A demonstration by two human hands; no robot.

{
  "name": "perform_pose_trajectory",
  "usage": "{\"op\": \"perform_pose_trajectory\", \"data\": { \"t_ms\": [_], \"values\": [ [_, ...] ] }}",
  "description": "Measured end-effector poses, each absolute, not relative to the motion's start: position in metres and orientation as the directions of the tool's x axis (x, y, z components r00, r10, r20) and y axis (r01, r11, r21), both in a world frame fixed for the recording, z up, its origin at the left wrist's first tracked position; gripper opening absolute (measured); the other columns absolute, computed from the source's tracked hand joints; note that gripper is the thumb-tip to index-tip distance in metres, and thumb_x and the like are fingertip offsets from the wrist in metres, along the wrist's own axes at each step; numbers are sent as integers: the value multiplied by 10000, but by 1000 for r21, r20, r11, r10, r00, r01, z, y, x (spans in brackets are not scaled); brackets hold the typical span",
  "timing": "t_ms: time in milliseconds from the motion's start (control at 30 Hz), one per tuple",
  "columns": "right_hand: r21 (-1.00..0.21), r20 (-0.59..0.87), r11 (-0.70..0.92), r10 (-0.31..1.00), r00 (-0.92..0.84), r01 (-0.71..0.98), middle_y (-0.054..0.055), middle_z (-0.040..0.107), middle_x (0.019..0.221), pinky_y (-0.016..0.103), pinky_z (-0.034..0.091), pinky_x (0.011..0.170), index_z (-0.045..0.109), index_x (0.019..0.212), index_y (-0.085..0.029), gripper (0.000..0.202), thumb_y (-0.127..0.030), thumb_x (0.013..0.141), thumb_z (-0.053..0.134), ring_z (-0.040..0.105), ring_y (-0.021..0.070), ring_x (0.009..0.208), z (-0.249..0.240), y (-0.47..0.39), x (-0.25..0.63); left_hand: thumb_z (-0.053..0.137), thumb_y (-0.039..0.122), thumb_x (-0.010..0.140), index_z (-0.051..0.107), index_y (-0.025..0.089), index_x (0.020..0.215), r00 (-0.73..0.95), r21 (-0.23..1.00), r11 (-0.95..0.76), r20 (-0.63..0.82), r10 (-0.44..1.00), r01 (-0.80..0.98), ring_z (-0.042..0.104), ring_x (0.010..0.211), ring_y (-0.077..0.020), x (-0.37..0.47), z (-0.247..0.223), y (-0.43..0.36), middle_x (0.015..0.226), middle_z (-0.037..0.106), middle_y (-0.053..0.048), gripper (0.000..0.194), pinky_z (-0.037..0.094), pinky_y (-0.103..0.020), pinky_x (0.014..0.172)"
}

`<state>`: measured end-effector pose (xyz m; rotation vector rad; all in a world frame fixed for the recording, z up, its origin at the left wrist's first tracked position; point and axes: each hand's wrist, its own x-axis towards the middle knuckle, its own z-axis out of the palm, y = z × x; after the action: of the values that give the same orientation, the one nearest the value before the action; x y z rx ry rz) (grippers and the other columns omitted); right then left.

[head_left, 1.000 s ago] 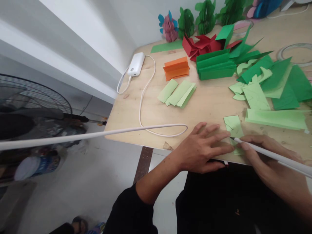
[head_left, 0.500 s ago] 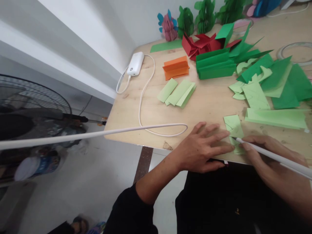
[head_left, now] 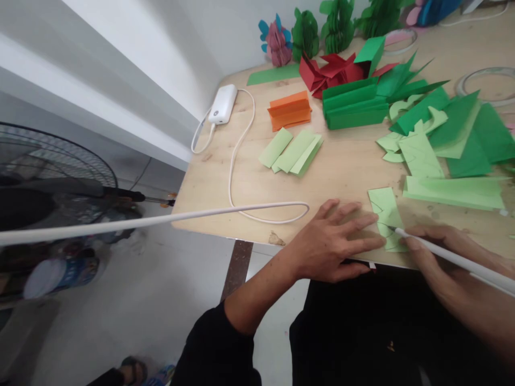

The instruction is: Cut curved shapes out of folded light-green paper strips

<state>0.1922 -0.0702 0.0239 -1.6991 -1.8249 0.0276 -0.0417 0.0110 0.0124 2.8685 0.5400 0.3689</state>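
Observation:
A light green paper strip (head_left: 385, 206) with pencil-like lines on it lies at the table's front edge. My left hand (head_left: 332, 244) rests flat beside it, fingers spread, the fingertips touching the strip's left edge. In my right hand (head_left: 454, 262) is a white pen (head_left: 446, 254), its dark tip on the strip. Just above my right hand lies a folded light green paper (head_left: 454, 194). Behind that are cut light green pieces (head_left: 422, 153), one with drawn lines.
Folded light green papers (head_left: 298, 153), an orange folded paper (head_left: 289, 110), green folded papers (head_left: 354, 107) and red papers (head_left: 332, 72) lie farther back. A white cable (head_left: 231, 177) runs from a power bank (head_left: 223, 104) across the table. Tape rolls (head_left: 462, 86) sit at right; a fan (head_left: 52, 161) stands left.
The pen tip has moved slightly right along the strip, and my right hand has shifted right with it. More of the strip's drawn line shows. My left hand stays in place.

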Motion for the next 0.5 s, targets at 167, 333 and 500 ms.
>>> {"op": "perform_pose_trajectory", "data": {
  "t_ms": [167,333,500],
  "values": [
    [-425,436,174,899,33,888,-7,757,845,332,450,639,688,949,-296,205,-453,983,560,700,186,726,22,-72,192,495,582,1036,655,316,1426,905,240,-909,177,387,341,419,1505,-334,-41,13,11,1596,549,-45,499,290,-552,1237],
    [-421,437,163,899,42,892,-10,757,848,323,439,625,691,974,-294,179,-429,978,574,695,177,722,22,-76,191,501,566,1037,659,306,1421,902,240,-910,192,387,339,423,1497,-332,-41,12,10,1589,556,-47,490,292,-552,1233],
    [-441,405,127,912,70,889,-12,758,841,336,429,580,698,960,-315,193,-462,961,573,695,191,700,23,-79,193,498,564,1039,672,299,1406,895,248,-910,220,387,332,431,1486,-331,-41,11,11,1576,568,-47,485,301,-556,1225]
  ]
}}
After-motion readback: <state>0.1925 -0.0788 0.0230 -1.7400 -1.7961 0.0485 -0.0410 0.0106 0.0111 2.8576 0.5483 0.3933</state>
